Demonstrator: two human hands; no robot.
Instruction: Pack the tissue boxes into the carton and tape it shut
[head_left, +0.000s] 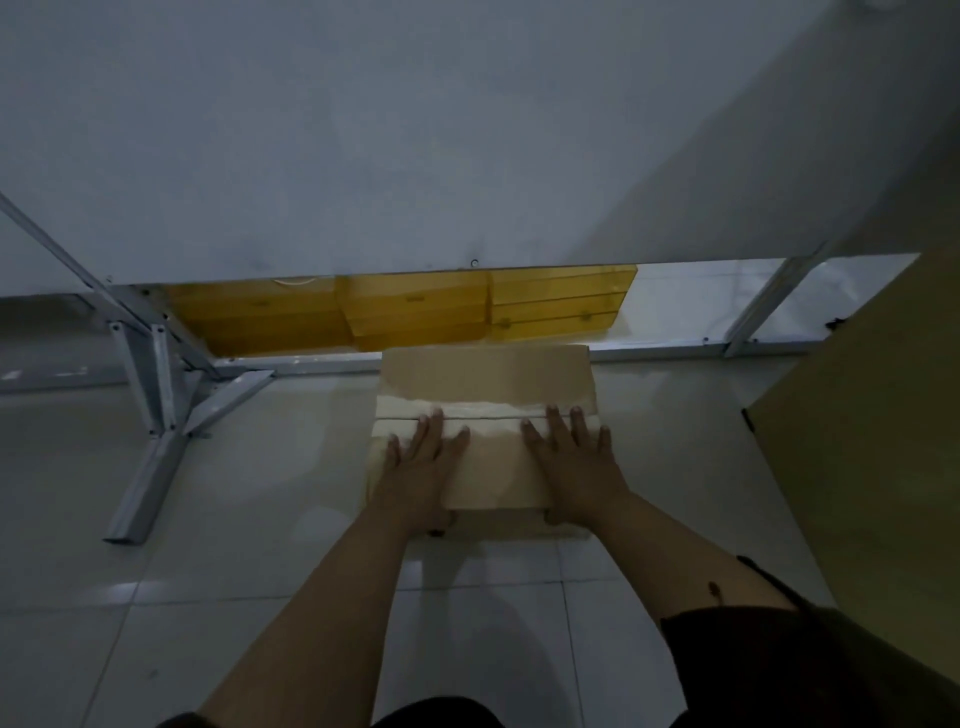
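A brown cardboard carton (488, 376) stands on the tiled floor, its top flaps folded down and meeting at a centre seam. A pale strip of tape (488, 410) runs along that seam from side to side. My left hand (423, 460) lies flat on the near flap at the left, fingers straight and spread, fingertips at the tape. My right hand (569, 457) lies flat on the near flap at the right in the same way. Both thumbs hook down over the carton's near edge. No tissue boxes are visible.
A grey panel on a metal frame (156, 395) rises just behind the carton, with yellow translucent bins (410, 312) showing under it. A large tan board (878, 441) leans at the right. Tiled floor (234, 519) lies open on the left and near me.
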